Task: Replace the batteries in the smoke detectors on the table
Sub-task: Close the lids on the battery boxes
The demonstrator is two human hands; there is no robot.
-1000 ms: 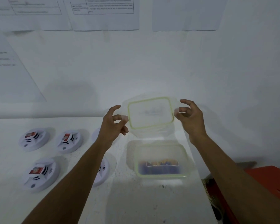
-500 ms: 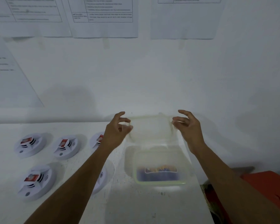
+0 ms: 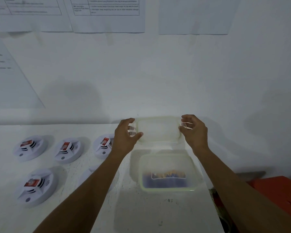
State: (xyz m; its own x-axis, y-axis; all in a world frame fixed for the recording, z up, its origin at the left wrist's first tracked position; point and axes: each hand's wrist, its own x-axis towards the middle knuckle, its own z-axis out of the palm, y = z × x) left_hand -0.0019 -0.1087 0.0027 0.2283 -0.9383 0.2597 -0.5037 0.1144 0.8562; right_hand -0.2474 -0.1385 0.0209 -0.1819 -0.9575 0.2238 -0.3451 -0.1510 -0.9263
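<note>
Smoke detectors [image 3: 31, 147] lie leftward; left hand [image 3: 126, 137], right hand [image 3: 194, 132] pinch lid [image 3: 158, 128], fingers [image 3: 188, 117] curled.

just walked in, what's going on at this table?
A person grips a clear lid by its two ends, left hand and right hand, at the far side of the table. The container sits open just nearer, with batteries inside. Five smoke detectors lie to the left, untouched; one is mostly hidden by the left forearm.
</note>
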